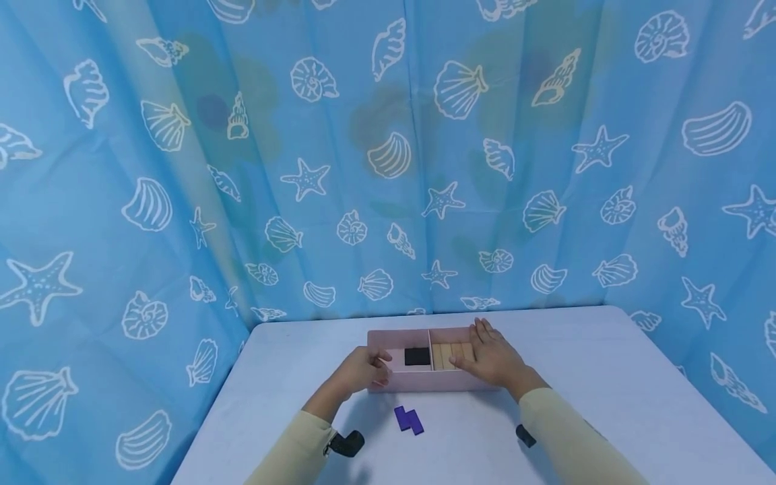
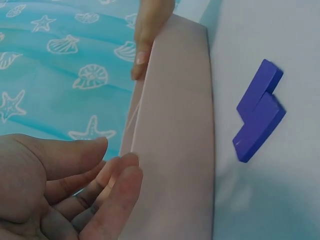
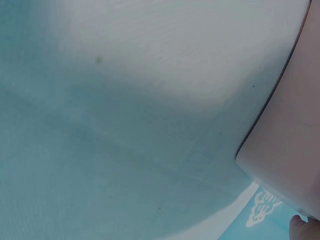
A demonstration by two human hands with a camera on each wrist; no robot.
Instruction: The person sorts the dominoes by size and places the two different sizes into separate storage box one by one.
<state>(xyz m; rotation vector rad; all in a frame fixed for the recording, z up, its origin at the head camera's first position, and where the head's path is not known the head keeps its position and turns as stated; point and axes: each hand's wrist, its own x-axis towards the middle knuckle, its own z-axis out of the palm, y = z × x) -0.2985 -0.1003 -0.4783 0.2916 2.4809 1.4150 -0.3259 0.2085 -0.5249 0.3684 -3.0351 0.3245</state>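
Observation:
A pink box (image 1: 433, 382) with a divider stands on the table. Its left compartment holds a black rectangular piece (image 1: 416, 356), its right one several light wooden blocks (image 1: 445, 353) side by side. At the box's left end is my left hand (image 1: 356, 369), fingers loosely bent with fingertips at the near rim; in the left wrist view nothing lies between thumb and fingers (image 2: 112, 187). Over the right end rests my right hand (image 1: 494, 356), fingers straight along the end wall and thumb over the wooden blocks. The right wrist view shows only a bit of that hand (image 3: 304, 229).
Two purple flat pieces (image 1: 409, 420) lie together, offset, on the white table (image 1: 315, 350) in front of the box. A blue curtain (image 1: 339, 135) with shell prints hangs behind and beside the table. Dark wrist straps sit at both cuffs.

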